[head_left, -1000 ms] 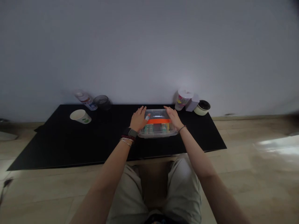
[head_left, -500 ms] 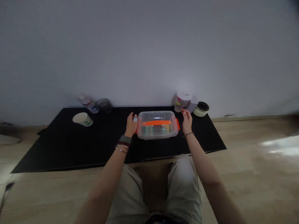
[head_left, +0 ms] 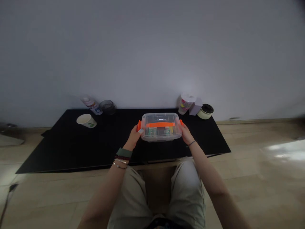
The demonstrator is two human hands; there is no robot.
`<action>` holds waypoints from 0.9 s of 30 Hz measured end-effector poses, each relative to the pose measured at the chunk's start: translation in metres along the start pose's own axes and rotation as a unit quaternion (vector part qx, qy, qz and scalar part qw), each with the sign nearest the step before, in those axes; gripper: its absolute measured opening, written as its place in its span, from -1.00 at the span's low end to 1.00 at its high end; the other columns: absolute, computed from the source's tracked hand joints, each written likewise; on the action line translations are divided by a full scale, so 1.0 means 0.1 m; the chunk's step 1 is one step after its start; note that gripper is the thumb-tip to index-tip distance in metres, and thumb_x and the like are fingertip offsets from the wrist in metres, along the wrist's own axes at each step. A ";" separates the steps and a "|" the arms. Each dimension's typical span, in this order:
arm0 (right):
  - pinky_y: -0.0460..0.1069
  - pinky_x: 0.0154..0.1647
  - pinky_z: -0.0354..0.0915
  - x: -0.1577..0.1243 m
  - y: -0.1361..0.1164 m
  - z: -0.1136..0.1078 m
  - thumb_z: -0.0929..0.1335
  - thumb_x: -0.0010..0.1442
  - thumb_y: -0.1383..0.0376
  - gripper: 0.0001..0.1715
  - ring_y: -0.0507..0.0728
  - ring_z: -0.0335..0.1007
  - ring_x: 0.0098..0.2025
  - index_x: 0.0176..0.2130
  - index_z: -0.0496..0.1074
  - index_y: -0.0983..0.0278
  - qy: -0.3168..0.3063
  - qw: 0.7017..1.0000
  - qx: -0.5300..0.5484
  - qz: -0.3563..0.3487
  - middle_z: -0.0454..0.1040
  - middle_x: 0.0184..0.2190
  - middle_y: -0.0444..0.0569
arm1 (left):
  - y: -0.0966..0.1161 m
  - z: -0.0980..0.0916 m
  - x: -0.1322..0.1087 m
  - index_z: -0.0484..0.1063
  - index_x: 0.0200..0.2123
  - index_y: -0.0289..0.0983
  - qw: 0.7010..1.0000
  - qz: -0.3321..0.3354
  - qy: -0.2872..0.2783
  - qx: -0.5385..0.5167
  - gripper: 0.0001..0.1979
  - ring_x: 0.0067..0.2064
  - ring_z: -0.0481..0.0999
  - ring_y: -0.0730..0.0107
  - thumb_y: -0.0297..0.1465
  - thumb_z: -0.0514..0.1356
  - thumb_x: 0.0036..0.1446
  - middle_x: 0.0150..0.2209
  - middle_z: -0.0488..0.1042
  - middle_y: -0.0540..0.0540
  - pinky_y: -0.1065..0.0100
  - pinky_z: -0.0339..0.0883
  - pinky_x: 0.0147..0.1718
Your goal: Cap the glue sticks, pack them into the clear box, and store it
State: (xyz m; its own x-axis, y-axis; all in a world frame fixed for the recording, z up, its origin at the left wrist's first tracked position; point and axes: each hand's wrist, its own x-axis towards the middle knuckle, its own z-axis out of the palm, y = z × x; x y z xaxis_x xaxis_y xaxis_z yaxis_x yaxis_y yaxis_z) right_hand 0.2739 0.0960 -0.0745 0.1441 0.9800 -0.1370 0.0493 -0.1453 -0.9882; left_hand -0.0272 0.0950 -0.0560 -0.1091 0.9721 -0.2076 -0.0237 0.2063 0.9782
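Observation:
A clear plastic storage box [head_left: 161,135] with an orange lid handle [head_left: 160,124] is in front of me at the middle of the table, its lid on. Small green, dark and yellow items show dimly through the lid. My left hand [head_left: 134,136] is closed on the box's left end, by the orange left latch [head_left: 139,125]. At the opposite end, my right hand [head_left: 187,135] grips the box below the orange right latch [head_left: 181,122]. The fingertips of both hands are partly hidden. Whether the box rests on the table or is slightly raised, I cannot tell.
On the black table [head_left: 71,149], a paper cup [head_left: 86,121], a spray can [head_left: 92,105] and a dark glass bowl [head_left: 107,107] stand left. A plastic cup [head_left: 186,104], a pale box [head_left: 195,107] and a cream round container [head_left: 205,112] stand right, near the wall.
Both hands have come in from beside the box and closed on its ends. The left latch now sits higher and shows more. The view has shifted slightly.

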 end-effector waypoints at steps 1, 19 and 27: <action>0.20 0.06 0.42 0.01 0.00 0.01 0.24 0.23 -0.13 -0.27 0.26 0.49 0.07 0.18 0.35 0.26 0.011 1.000 0.001 -0.005 0.52 0.06 0.14 | 0.01 0.02 -0.01 0.37 0.10 -0.32 1.000 0.017 0.007 0.020 -0.40 0.05 0.52 0.11 -0.17 0.30 0.01 0.06 0.50 -0.24 0.15 0.43 0.03; 0.18 0.15 0.32 0.08 -0.03 0.03 0.17 0.29 -0.11 -0.23 0.24 0.40 0.15 0.27 0.22 0.30 0.032 0.980 -0.175 -0.092 0.43 0.14 0.16 | -0.08 0.15 0.06 0.06 0.37 -0.27 0.978 0.103 0.012 0.182 -0.33 0.36 0.21 0.08 -0.36 0.11 0.21 0.34 0.22 -0.28 0.04 0.06 0.35; 0.22 0.12 0.34 0.05 -0.09 0.04 0.17 0.30 -0.07 -0.29 0.27 0.45 0.09 0.25 0.25 0.27 0.032 0.980 -0.182 -0.078 0.49 0.07 0.13 | -0.12 0.13 0.09 0.01 0.41 -0.29 0.961 0.111 0.014 0.252 -0.31 0.42 0.07 0.02 -0.31 0.09 0.25 0.40 0.11 -0.27 0.01 -0.06 0.39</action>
State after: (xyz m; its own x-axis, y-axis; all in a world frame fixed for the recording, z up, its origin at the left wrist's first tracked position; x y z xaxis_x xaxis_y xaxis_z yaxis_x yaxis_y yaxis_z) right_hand 0.2707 0.1025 -0.0665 0.1687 0.9852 0.0294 0.4236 -0.0455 -0.9047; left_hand -0.0147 0.1026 -0.0699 -0.0827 0.9965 0.0131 0.4874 0.0290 0.8727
